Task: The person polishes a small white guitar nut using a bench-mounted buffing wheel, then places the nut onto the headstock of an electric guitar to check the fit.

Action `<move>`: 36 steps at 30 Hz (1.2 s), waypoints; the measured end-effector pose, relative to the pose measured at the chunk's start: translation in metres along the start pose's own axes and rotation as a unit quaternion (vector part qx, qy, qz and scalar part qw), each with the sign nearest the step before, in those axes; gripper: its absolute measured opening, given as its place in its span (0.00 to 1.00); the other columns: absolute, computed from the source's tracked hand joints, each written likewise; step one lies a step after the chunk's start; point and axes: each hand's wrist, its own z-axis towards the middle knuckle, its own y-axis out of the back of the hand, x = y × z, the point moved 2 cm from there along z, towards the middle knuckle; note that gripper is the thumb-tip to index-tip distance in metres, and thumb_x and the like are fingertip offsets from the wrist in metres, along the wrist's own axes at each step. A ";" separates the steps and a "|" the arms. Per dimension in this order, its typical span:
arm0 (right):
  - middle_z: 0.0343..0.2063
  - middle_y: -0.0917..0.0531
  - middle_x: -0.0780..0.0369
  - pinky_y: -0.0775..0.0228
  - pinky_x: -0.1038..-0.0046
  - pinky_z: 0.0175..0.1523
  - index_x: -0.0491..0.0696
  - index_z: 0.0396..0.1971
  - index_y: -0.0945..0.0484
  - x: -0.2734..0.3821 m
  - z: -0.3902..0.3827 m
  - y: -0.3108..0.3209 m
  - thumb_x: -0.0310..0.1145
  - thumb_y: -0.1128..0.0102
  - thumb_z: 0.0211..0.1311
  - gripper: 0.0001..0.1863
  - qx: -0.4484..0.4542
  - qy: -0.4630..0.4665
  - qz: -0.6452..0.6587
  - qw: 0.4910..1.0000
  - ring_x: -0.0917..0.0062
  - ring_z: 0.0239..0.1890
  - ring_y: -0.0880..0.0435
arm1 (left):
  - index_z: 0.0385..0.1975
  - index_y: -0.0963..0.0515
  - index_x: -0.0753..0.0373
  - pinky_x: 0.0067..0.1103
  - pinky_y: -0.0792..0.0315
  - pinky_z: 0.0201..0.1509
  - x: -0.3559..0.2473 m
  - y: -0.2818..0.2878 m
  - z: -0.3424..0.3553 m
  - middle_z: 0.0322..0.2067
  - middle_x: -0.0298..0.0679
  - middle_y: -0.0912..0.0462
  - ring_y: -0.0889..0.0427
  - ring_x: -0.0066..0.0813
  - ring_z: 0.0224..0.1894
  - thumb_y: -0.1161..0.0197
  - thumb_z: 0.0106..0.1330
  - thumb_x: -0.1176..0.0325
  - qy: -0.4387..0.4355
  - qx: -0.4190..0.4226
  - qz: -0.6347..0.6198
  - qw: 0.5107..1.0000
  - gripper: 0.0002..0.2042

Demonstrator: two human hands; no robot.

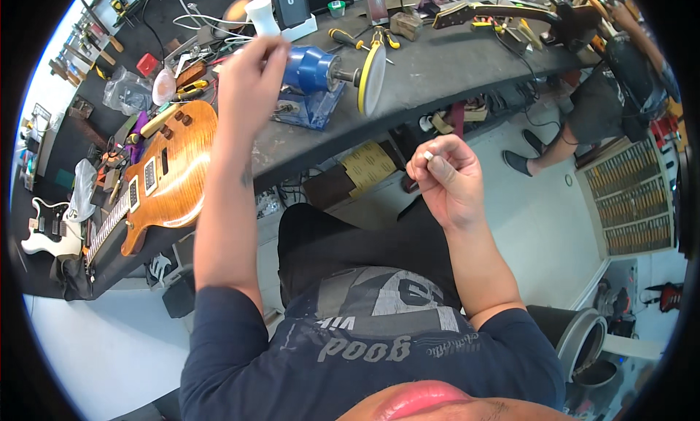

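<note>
My right hand [450,179] is raised over the floor in front of the bench, thumb and fingers pinching a small white piece [428,156]. My left hand [255,69] is over the bench at the rear end of a blue motor [309,69], its fingers curled together; what they grip, if anything, is hidden. From the motor's shaft a round yellow-rimmed disc [372,79] stands upright, facing right. Just beyond my left fingers is a white flared object [260,14]; whether they touch it I cannot tell. An amber electric guitar [175,169] lies left of my left forearm.
Screwdrivers [345,37] and a wooden block [405,27] lie behind the disc. A dark guitar [503,14] lies at the far right, where another person [612,93] works. A white guitar [55,228] is at far left. A drawer cabinet [628,195] stands right.
</note>
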 end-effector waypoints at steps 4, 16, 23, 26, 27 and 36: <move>0.40 0.11 0.56 0.20 0.71 0.49 0.42 0.49 0.15 -0.002 -0.014 0.007 0.23 0.31 0.71 0.09 -0.019 -0.020 0.012 1.000 0.73 0.40 0.13 | 0.50 0.14 0.67 0.31 0.22 0.56 0.018 -0.028 0.088 0.45 0.46 0.10 0.12 0.38 0.48 0.45 0.80 0.48 0.043 0.250 0.173 0.952 0.25; 0.40 0.10 0.56 0.21 0.72 0.48 0.41 0.48 0.15 0.011 -0.040 0.033 0.24 0.31 0.71 0.09 -0.052 -0.024 -0.023 0.998 0.73 0.40 0.13 | 0.62 0.14 0.58 0.39 0.32 0.75 0.053 -0.080 0.114 0.64 0.47 0.16 0.20 0.46 0.68 0.55 0.68 0.19 0.198 0.445 0.262 0.833 0.47; 0.40 0.11 0.57 0.20 0.73 0.49 0.41 0.48 0.16 0.007 -0.047 0.021 0.22 0.32 0.72 0.08 -0.058 -0.030 -0.033 0.997 0.74 0.42 0.12 | 0.73 0.23 0.57 0.43 0.38 0.78 0.045 -0.094 0.121 0.75 0.48 0.28 0.28 0.46 0.76 0.49 0.57 0.12 0.256 0.508 0.227 0.790 0.56; 0.41 0.10 0.57 0.20 0.73 0.49 0.41 0.48 0.16 0.005 -0.049 0.021 0.21 0.32 0.72 0.08 -0.062 -0.031 -0.044 0.997 0.75 0.43 0.12 | 0.72 0.22 0.58 0.41 0.37 0.77 0.038 -0.099 0.123 0.74 0.47 0.26 0.28 0.47 0.75 0.51 0.60 0.14 0.251 0.515 0.239 0.784 0.55; 0.42 0.10 0.58 0.19 0.74 0.50 0.41 0.48 0.16 0.006 -0.051 0.020 0.21 0.32 0.72 0.08 -0.068 -0.033 -0.048 0.996 0.75 0.44 0.11 | 0.72 0.22 0.58 0.41 0.37 0.77 0.040 -0.099 0.121 0.74 0.47 0.26 0.28 0.47 0.75 0.51 0.60 0.14 0.248 0.517 0.236 0.785 0.55; 0.47 0.12 0.60 0.23 0.74 0.59 0.44 0.47 0.16 0.027 -0.033 0.013 0.21 0.28 0.68 0.09 -0.014 0.009 -0.215 0.977 0.79 0.50 0.14 | 0.47 0.15 0.69 0.21 0.22 0.50 -0.050 -0.029 0.013 0.38 0.38 0.11 0.14 0.23 0.42 0.35 0.75 0.65 0.027 -0.012 -0.283 0.959 0.13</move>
